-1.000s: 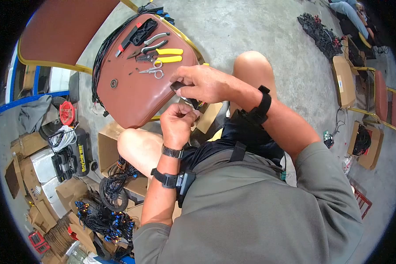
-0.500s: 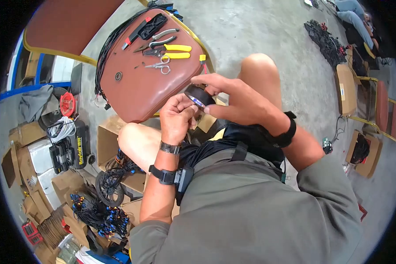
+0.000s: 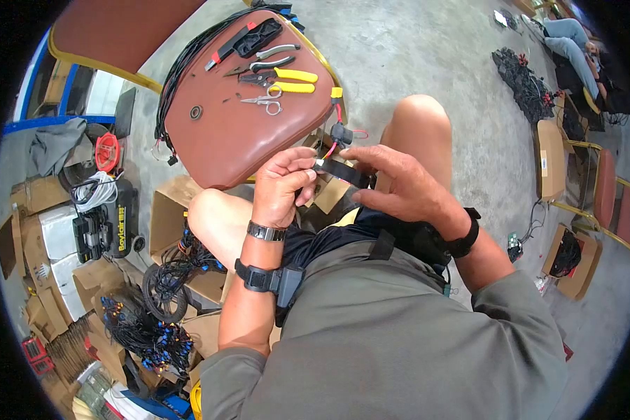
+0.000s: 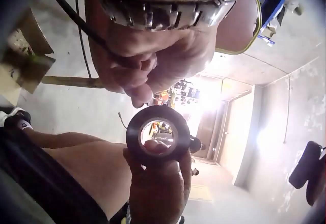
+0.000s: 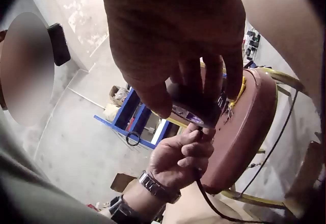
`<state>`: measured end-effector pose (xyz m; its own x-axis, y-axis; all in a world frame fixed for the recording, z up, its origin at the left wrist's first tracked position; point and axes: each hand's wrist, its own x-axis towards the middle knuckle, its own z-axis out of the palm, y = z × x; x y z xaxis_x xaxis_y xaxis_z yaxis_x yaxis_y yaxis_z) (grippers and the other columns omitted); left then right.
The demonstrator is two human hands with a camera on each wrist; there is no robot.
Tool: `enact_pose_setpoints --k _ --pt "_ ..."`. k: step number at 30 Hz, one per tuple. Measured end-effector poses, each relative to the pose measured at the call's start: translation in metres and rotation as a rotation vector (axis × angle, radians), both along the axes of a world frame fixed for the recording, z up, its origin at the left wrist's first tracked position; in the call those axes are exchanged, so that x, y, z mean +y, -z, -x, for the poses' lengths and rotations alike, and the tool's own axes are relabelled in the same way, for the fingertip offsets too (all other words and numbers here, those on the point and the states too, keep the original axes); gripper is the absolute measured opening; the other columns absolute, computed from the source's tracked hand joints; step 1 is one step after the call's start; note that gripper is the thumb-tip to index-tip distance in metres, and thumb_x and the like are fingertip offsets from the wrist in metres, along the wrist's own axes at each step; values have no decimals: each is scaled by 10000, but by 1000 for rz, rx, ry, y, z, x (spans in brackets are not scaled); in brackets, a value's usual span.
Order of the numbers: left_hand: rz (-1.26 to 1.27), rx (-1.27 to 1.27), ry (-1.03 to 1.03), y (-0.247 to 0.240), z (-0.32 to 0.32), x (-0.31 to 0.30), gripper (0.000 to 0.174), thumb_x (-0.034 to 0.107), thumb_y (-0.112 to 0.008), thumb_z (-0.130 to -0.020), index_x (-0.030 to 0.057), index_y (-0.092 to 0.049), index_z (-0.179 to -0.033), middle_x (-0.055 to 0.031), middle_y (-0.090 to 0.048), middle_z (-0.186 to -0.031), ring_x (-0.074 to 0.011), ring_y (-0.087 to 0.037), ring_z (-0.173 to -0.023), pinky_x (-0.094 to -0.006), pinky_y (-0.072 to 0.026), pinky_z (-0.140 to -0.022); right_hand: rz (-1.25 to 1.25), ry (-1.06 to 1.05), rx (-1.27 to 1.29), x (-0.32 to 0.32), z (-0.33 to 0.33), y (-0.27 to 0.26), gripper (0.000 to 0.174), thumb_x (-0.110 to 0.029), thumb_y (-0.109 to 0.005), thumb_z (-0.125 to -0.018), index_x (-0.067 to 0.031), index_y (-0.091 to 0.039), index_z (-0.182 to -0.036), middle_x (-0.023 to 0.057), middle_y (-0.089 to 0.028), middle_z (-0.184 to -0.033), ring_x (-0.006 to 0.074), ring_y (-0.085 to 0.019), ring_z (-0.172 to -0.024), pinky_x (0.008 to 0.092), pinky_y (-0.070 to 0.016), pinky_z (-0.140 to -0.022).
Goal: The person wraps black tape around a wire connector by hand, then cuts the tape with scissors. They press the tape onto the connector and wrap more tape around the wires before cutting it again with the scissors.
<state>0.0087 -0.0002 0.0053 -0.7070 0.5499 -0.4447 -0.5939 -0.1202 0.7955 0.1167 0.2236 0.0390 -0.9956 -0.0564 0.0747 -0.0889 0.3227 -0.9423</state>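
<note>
My right hand [image 3: 409,185] grips a roll of black electrical tape [image 4: 182,136] between thumb and fingers. In the left wrist view the roll faces the camera and a fingertip shows through its hole. To the left, my left hand [image 3: 280,185] pinches a thin black cable [image 5: 208,196] close to the roll's edge, its fingertips right at the tape in the right wrist view. Just above the hands hangs a dark inline fuse holder-like part [image 3: 340,134] on red wires, with a yellow connector [image 3: 337,92] at the chair's edge.
On the brown chair seat [image 3: 224,150] lie scissors [image 3: 264,102], yellow-handled wire strippers [image 3: 294,80], pliers [image 3: 273,57], a red-black cutter [image 3: 231,45] and a small ring [image 3: 196,112]. Cardboard boxes [image 3: 171,203] and cable bundles [image 3: 147,336] stand at left. A person sits at the upper right.
My right hand has swung from above the left hand to its right side, turning the tape roll with it. The left hand stays at the cable. The head view has shifted slightly.
</note>
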Motion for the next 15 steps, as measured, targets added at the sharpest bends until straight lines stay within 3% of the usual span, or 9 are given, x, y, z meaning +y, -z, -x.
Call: enact_pose_setpoints --k 7,10,13,14,15 --pt "-2 -49 2 0 -3 1 308 -89 -646 -841 -38 -670 -1144 -87 -704 -936 -70 -522 -504 -195 -354 -410 -114 -55 -7 1 -6 6 524 -163 -775 -801 -48 -608 -1283 146 -682 -993 289 -685 -936 394 -544 -850" --pt "75 17 -3 -5 -6 7 278 -76 -678 -836 -35 -687 -1110 -83 -705 -901 -63 -522 -510 -195 -362 -417 -25 -46 -27 -1 -7 9 480 -291 -741 -873 -36 -621 -1261 162 -692 -986 310 -684 -935 406 -541 -837" --pt "152 124 -8 -9 -10 14 274 -62 -702 -837 -35 -685 -1109 -74 -698 -879 -70 -518 -513 -199 -380 -433 144 -83 -315 -2 -1 11 473 -365 -638 -960 -17 -611 -1278 162 -657 -995 296 -642 -919 398 -500 -833" --pt "172 158 -10 -10 -11 16 276 -60 -707 -838 -36 -682 -1111 -71 -693 -872 -75 -517 -514 -200 -386 -439 102 -47 -309 -6 1 16 492 -425 -552 -1006 -20 -618 -1277 179 -649 -1010 298 -628 -962 398 -487 -850" --pt "172 177 -12 -9 -13 17 271 -63 -704 -842 -35 -682 -1110 -66 -687 -863 -77 -523 -519 -202 -392 -442 103 -28 -260 -11 2 26 515 -458 -545 -1000 -10 -629 -1240 193 -663 -997 321 -640 -947 413 -494 -845"
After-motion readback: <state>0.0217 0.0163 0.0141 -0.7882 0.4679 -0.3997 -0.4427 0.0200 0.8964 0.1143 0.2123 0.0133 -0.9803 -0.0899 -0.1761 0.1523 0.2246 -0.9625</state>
